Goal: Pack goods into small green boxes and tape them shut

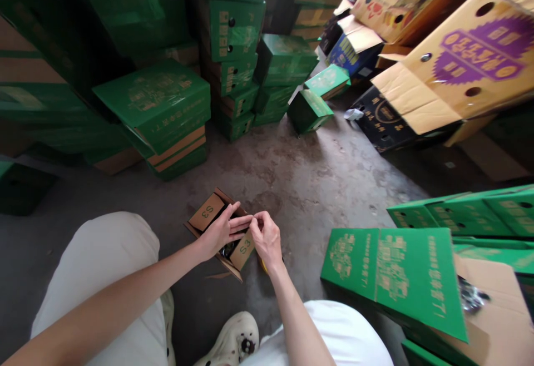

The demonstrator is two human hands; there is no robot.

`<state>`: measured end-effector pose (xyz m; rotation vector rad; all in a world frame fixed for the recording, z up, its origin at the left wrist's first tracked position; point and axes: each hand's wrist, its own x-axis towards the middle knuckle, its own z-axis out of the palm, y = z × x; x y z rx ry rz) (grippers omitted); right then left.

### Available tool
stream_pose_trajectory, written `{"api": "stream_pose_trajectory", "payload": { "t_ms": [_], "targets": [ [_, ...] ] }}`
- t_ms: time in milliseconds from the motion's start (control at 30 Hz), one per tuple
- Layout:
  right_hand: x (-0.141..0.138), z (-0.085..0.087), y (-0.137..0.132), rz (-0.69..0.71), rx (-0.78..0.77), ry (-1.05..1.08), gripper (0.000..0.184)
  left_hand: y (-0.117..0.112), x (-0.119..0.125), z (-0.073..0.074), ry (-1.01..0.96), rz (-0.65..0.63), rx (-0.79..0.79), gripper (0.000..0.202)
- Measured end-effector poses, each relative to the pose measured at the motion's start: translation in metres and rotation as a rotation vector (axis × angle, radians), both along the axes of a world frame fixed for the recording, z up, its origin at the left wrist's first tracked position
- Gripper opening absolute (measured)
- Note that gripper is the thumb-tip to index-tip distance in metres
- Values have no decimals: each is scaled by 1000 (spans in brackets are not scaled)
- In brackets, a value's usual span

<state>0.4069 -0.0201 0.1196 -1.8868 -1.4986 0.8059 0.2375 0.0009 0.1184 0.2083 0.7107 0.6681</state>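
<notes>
A small brown cardboard box [203,213] stands on the floor between my feet, its flaps spread and two of them marked "S3". Something dark and shiny [227,248] shows inside, mostly covered by my hands. Over the box's opening, my left hand [223,231] is open with its fingers stretched out to the right. My right hand [267,237] is closed in a pinch at the left fingertips; whatever it may hold is too small to make out. A yellow object [263,266] peeks out beneath my right wrist, its kind hidden.
Green cartons [158,99] are stacked at the left and back. More green cartons [392,271] stand close on my right, one open box [496,299] with shiny dark contents. Tan fruit cartons [471,71] lean at the upper right. Concrete floor [325,188] lies ahead.
</notes>
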Motion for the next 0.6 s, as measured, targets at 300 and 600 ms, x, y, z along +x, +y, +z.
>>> {"api": "stream_pose_trajectory", "payload": {
  "t_ms": [300, 600],
  "targets": [
    [0, -3, 3, -67, -94, 380, 19, 4, -2, -2, 0, 18, -31, 73],
    [1, -4, 1, 6, 15, 242, 22, 6, -2, 1, 23, 15, -23, 72]
  ]
}}
